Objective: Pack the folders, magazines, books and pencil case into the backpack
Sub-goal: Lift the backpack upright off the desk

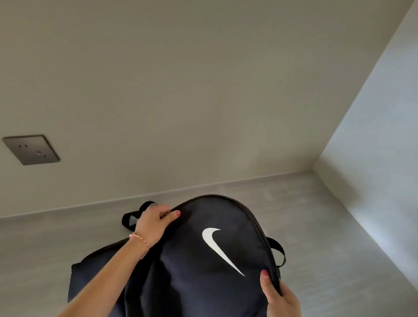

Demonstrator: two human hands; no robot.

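A black backpack (198,263) with a white swoosh logo lies on the grey surface at the bottom middle of the head view. My left hand (154,225) pinches something small at the bag's upper left rim, near the top loop handle (135,216); it looks like a zipper pull. My right hand (278,299) grips the bag's right edge beside the zipper line, thumb on the front panel. The zipper along the curved rim looks shut. No folders, magazines, books or pencil case are in view.
A grey surface (306,225) runs back to a beige wall with a dark socket plate (31,149) at the left. A pale side wall (387,145) closes the right side. A strap loop (278,251) sticks out at the bag's right.
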